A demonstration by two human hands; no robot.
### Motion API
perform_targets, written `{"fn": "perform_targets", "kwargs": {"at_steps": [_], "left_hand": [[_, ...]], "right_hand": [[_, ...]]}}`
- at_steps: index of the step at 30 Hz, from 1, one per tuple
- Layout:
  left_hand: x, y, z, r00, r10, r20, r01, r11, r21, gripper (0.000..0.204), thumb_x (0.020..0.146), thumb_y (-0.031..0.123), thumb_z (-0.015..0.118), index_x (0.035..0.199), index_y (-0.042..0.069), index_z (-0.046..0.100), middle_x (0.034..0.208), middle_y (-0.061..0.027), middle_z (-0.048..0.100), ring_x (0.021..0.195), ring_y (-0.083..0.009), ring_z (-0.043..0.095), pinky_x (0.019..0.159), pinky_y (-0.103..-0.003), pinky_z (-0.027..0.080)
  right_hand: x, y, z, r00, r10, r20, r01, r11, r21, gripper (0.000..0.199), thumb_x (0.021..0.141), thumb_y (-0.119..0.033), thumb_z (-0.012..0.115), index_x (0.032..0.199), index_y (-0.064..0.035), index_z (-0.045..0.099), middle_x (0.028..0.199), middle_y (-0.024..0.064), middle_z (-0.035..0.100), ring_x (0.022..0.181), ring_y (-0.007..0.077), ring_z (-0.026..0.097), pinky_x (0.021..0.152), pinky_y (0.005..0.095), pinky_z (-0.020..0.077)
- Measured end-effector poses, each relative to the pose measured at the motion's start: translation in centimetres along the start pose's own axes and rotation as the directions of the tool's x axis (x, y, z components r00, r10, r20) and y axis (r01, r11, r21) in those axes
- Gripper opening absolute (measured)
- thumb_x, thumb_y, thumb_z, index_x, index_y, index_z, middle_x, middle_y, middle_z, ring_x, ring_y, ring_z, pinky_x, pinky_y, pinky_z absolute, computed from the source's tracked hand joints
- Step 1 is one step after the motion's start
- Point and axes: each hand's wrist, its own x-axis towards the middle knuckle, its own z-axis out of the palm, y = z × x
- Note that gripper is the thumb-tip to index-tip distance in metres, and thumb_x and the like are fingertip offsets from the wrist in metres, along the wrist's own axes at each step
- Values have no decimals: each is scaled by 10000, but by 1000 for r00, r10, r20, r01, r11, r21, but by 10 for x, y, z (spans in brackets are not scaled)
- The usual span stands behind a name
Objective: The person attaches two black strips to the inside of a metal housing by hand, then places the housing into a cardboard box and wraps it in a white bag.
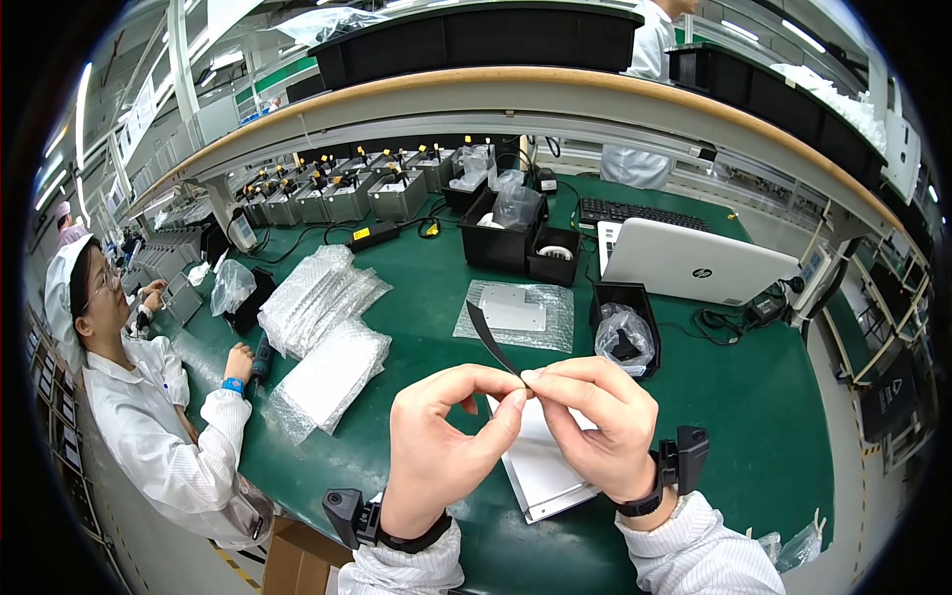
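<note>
Between the fingertips of my left hand (451, 436) and my right hand (598, 421) is the lower end of a thin black strip (488, 335). Both hands pinch it at the same spot, and the strip's free end curves up and to the left. What it is made of I cannot tell. Under my hands a white flat panel (540, 458) with a metal edge lies on the green table, partly hidden by my fingers. Just beyond, a light grey plate (513, 307) rests on a sheet of bubble wrap (563, 319).
Bubble-wrapped packs (332, 372) lie to the left. Black bins (501, 243) stand at the back; another bin (643, 297) with plastic bags sits beside a white laptop (694, 263). A co-worker (149, 416) works at the left edge. A shelf (516, 84) spans overhead.
</note>
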Motion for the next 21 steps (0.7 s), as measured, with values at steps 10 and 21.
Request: {"fn": "perform_targets", "kwargs": {"at_steps": [10,21], "left_hand": [[0,-1,-1,1000,15,-1,-15,1000,-15,65,823,56,735,881,30,725,801,-35,718,711,-111,632,607,-253,437],[0,-6,2,1000,17,-10,-18,995,-101,73,820,34,735,891,26,722,806,-39,704,722,-113,606,603,-249,436]], "right_hand": [[-2,3,1,998,-70,7,70,995,-68,388,707,98,749,1061,-58,746,943,76,700,797,226,689,660,309,570],[-4,4,1,994,-106,-13,104,988,-112,429,669,92,751,1067,-68,753,956,57,697,813,216,688,664,308,562]]}}
